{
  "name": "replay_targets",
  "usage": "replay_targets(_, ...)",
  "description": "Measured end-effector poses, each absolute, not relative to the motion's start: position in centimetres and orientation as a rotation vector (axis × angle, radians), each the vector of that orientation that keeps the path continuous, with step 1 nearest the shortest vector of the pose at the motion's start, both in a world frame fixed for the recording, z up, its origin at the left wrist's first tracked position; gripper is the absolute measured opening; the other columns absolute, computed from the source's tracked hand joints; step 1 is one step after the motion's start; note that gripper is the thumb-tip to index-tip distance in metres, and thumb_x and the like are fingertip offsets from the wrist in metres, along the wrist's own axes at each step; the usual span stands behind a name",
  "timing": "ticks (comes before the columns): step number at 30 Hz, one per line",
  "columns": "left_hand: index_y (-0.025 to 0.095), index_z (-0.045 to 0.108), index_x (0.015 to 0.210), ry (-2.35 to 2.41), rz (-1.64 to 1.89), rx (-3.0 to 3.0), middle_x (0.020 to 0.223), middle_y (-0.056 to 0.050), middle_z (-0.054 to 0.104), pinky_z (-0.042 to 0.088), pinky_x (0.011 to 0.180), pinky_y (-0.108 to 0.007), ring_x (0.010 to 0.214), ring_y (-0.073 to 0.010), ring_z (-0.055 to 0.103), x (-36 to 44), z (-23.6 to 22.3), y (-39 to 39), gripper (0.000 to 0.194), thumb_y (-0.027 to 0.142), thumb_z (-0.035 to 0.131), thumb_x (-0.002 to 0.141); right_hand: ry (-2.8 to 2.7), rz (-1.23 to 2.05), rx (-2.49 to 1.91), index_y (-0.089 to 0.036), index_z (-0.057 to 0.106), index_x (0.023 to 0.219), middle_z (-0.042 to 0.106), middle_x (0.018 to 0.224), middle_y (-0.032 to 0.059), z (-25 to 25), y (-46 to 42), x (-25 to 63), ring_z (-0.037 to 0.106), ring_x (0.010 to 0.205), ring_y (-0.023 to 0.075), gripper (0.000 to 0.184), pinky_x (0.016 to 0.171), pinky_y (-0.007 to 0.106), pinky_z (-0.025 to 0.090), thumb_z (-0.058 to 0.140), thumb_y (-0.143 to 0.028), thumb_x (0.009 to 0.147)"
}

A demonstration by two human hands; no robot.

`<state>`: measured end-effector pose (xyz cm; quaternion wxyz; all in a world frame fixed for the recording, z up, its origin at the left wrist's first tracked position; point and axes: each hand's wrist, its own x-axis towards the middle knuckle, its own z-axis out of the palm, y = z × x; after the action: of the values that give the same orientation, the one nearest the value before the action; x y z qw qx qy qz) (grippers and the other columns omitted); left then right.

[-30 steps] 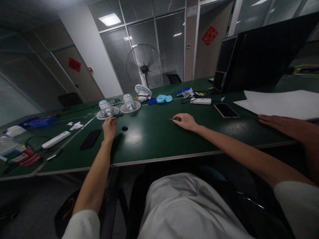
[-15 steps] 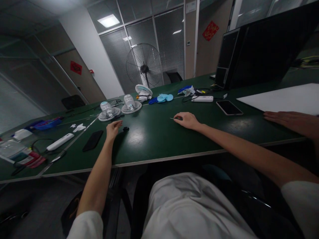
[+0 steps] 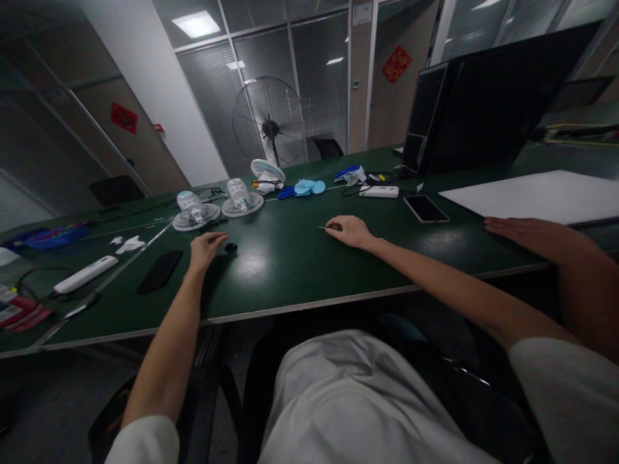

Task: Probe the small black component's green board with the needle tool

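My right hand (image 3: 352,231) rests on the green table (image 3: 290,264), fingers wrapped round the dark handle of a small screwdriver (image 3: 334,227). Its thin metal shaft sticks out to the left. On the left, my left hand (image 3: 206,248) is closed in a pinch just above the tabletop; what its fingertips hold, if anything, is too small to make out. Just right of those fingers lies a small black part (image 3: 231,247). Beyond my left hand are two white fan heads, one farther left (image 3: 196,216) and one nearer the middle (image 3: 242,198), both lying grille down.
A black phone (image 3: 160,271) and a white power bank-like bar (image 3: 86,274) lie at left. Farther back are another small fan (image 3: 267,173) and light-blue fan blades (image 3: 309,187). At right: a phone (image 3: 426,209), a monitor (image 3: 483,116), a white board (image 3: 536,193) and another person's hand (image 3: 532,237).
The camera has turned slightly right, so the scene sits farther left in the picture. Both hands keep much the same pose, and the screwdriver stays in my right hand.
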<state>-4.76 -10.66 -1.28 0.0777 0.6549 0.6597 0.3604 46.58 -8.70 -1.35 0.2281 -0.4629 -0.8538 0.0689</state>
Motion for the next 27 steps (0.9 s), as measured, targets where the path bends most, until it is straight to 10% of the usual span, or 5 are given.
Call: replay_targets(27, 0.018, 0.078, 0.104, 1.829, 0.949, 1.974, 0.106, -0.007, 0.078, 0.051, 0.1, -0.039, 0.103, -0.025, 0.071, -5.1, -2.0, -10.4, 0.04, 0.051, 0.075, 0.082, -2.378, 0.156, -1.263, -0.019, 0.063, 0.128, 0.063, 0.13, 0.0106, -1.0, -9.1, 46.7, 0.066, 0.108, 0.0235, 0.03, 0.092, 0.044, 0.058, 0.062, -0.035, 0.102)
